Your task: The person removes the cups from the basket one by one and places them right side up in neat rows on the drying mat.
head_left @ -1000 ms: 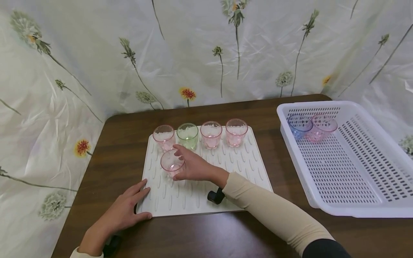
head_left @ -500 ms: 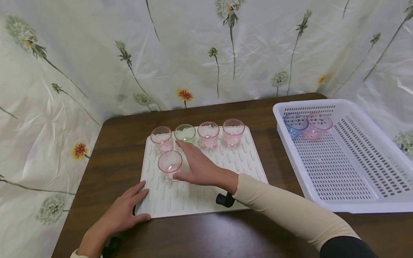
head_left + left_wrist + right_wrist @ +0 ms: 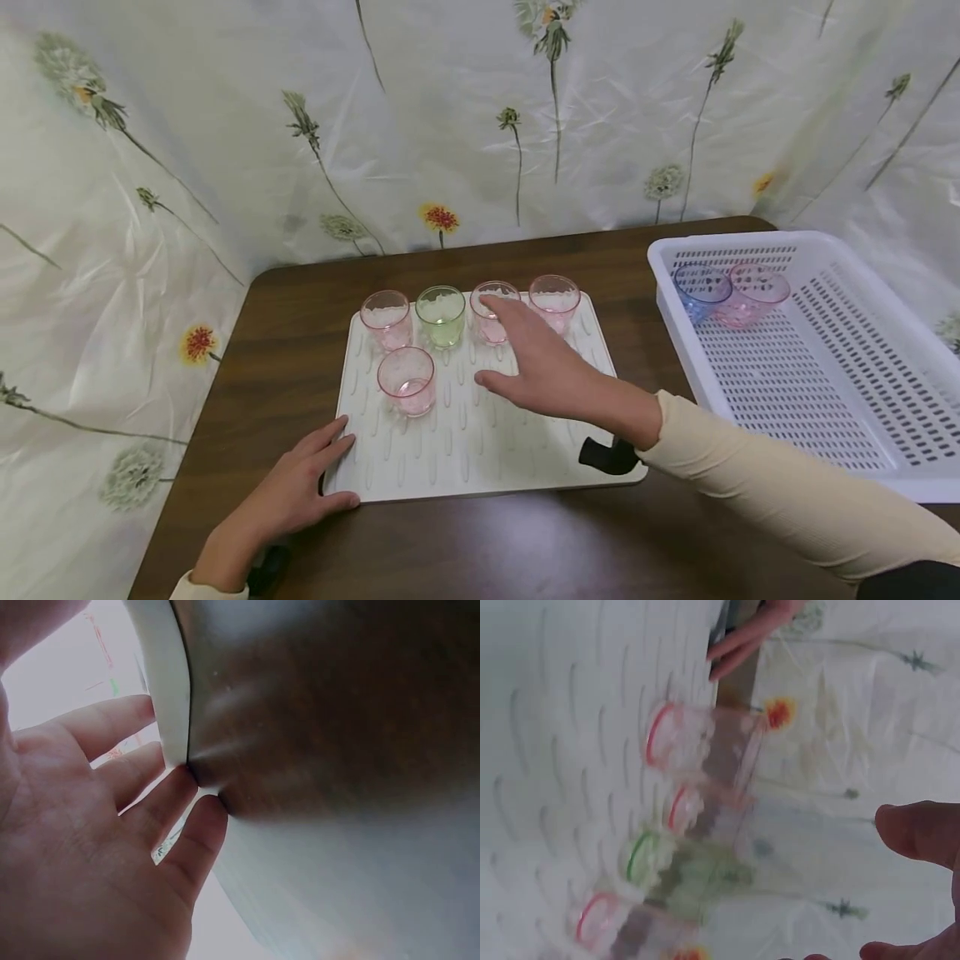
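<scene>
My left hand (image 3: 300, 479) rests at the near left corner of a white ridged drying mat (image 3: 480, 442), its fingers extended along the edge. In the left wrist view the fingertips (image 3: 210, 810) touch the mat's rim and the table. My right hand (image 3: 551, 362) is over the mat with fingers spread and nothing held. A pink glass (image 3: 407, 383) stands alone in the front row at the left. Behind it a row holds another pink glass (image 3: 387, 321), a green glass (image 3: 441, 318) and two more pink glasses, one partly covered by the right hand.
A white perforated plastic basket (image 3: 795, 400) stands on the right of the brown table (image 3: 285, 333). Inside its far left corner are a blue glass (image 3: 701, 292) and a pink glass (image 3: 752, 296). A floral curtain (image 3: 420, 133) hangs behind the table.
My right hand has let go of the front pink glass and moved right across the mat. That glass stays standing on the mat. My left hand keeps its place at the corner.
</scene>
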Tool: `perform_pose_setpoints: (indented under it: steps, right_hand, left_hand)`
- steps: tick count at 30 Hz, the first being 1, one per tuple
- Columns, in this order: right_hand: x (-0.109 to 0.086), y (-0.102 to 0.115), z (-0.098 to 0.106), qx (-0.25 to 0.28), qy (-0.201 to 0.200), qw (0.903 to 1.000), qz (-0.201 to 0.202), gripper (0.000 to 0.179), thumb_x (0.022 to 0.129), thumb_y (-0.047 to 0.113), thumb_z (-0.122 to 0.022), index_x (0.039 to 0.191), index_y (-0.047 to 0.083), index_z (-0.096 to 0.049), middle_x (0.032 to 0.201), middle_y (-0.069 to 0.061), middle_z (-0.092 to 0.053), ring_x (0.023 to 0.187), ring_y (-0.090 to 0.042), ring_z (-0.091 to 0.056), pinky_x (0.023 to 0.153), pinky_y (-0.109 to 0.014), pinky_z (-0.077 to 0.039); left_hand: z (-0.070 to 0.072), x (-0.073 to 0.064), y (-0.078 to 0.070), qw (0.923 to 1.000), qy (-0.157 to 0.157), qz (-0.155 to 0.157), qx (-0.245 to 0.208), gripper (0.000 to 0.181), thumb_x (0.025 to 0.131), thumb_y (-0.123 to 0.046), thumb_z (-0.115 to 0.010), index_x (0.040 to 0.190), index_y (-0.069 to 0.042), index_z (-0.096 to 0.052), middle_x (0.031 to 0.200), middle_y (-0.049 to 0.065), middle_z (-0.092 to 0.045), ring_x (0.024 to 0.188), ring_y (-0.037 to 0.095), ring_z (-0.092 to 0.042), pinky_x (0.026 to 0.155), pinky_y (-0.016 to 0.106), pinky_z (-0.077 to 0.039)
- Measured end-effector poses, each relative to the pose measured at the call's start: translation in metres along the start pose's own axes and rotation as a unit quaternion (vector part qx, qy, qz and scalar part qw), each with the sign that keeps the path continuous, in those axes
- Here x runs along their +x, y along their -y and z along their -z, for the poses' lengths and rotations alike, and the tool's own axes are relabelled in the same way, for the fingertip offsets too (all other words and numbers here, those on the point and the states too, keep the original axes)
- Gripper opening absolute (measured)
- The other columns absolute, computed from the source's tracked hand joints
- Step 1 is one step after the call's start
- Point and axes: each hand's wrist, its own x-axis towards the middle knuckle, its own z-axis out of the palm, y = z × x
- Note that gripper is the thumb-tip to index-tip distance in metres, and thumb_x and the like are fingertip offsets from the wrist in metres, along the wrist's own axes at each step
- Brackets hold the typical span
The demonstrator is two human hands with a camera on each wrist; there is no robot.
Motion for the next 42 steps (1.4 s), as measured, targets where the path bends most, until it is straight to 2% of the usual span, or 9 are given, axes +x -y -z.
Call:
perform_pose_setpoints:
  steps: [6, 8, 15, 24, 28, 33, 40, 42]
  right_hand:
    - [-0.020, -0.023, 0.039, -0.011, -0.007, 0.9981, -0.060, 0.085, 0.089, 0.022, -0.073, 0.155, 0.003, -0.024, 0.158, -0.017, -0.032, 0.140, -0.036, -0.043, 0.111, -0.055, -0.041]
    - [-0.026, -0.028, 0.051, -0.011, -0.011, 0.9972, -0.074, 0.085, 0.090, 0.021, -0.071, 0.156, 0.003, -0.021, 0.158, -0.020, -0.031, 0.139, -0.038, -0.042, 0.111, -0.057, -0.039]
    - [-0.046, -0.052, 0.089, 0.012, -0.055, 0.9937, -0.097, 0.087, 0.090, 0.017, -0.071, 0.157, 0.004, -0.017, 0.152, -0.026, -0.034, 0.136, -0.044, -0.039, 0.104, -0.062, -0.039]
    - [-0.066, -0.101, 0.134, -0.017, -0.059, 0.9798, -0.190, 0.094, 0.094, 0.028, -0.068, 0.160, 0.011, -0.004, 0.162, -0.027, -0.018, 0.132, -0.057, -0.039, 0.100, -0.071, -0.038]
    - [-0.075, -0.125, 0.146, -0.019, -0.058, 0.9732, -0.222, 0.096, 0.095, 0.035, -0.065, 0.160, 0.009, 0.001, 0.164, -0.028, -0.011, 0.130, -0.061, -0.037, 0.099, -0.073, -0.037]
    - [-0.083, -0.148, 0.152, -0.020, -0.049, 0.9661, -0.253, 0.097, 0.097, 0.041, -0.060, 0.160, 0.008, 0.005, 0.163, -0.031, -0.007, 0.132, -0.061, -0.034, 0.097, -0.072, -0.038]
    - [-0.090, -0.174, 0.161, -0.008, -0.050, 0.9613, -0.271, 0.095, 0.099, 0.037, -0.057, 0.158, 0.001, 0.008, 0.162, -0.034, -0.003, 0.140, -0.060, -0.022, 0.100, -0.075, -0.032]
    - [-0.092, -0.180, 0.163, -0.014, -0.056, 0.9598, -0.275, 0.093, 0.100, 0.035, -0.057, 0.157, -0.001, 0.007, 0.161, -0.036, -0.005, 0.139, -0.061, -0.023, 0.100, -0.075, -0.031]
  left_hand:
    - [0.000, 0.001, 0.000, 1.0000, 0.004, 0.001, 0.003, 0.079, 0.078, -0.045, -0.081, 0.142, -0.005, -0.054, 0.157, 0.017, -0.039, 0.141, 0.041, -0.042, 0.106, 0.059, -0.043]
    - [0.001, 0.001, 0.000, 1.0000, 0.008, 0.005, 0.002, 0.080, 0.079, -0.045, -0.080, 0.142, -0.006, -0.054, 0.158, 0.017, -0.038, 0.141, 0.041, -0.041, 0.107, 0.059, -0.042]
    - [0.001, 0.002, -0.001, 0.9997, 0.019, 0.018, -0.004, 0.081, 0.079, -0.047, -0.080, 0.144, -0.007, -0.052, 0.159, 0.016, -0.036, 0.143, 0.040, -0.040, 0.108, 0.059, -0.041]
    - [0.001, 0.002, -0.002, 0.9995, 0.022, 0.022, -0.006, 0.082, 0.079, -0.047, -0.080, 0.144, -0.007, -0.052, 0.159, 0.016, -0.036, 0.143, 0.041, -0.040, 0.108, 0.059, -0.041]
    - [0.002, 0.001, -0.001, 0.9996, 0.018, 0.020, -0.003, 0.081, 0.079, -0.047, -0.080, 0.144, -0.007, -0.052, 0.159, 0.016, -0.037, 0.142, 0.040, -0.040, 0.108, 0.059, -0.041]
    - [0.002, 0.001, 0.000, 0.9998, 0.012, 0.015, 0.002, 0.081, 0.079, -0.047, -0.080, 0.143, -0.006, -0.053, 0.159, 0.016, -0.037, 0.142, 0.040, -0.041, 0.108, 0.059, -0.041]
    - [0.003, 0.001, -0.002, 0.9997, 0.018, 0.018, -0.003, 0.081, 0.078, -0.047, -0.080, 0.143, -0.007, -0.053, 0.159, 0.016, -0.037, 0.142, 0.040, -0.040, 0.108, 0.059, -0.041]
    - [0.003, 0.001, -0.002, 0.9996, 0.020, 0.019, -0.004, 0.081, 0.078, -0.048, -0.080, 0.143, -0.007, -0.053, 0.159, 0.015, -0.036, 0.142, 0.040, -0.040, 0.108, 0.059, -0.041]
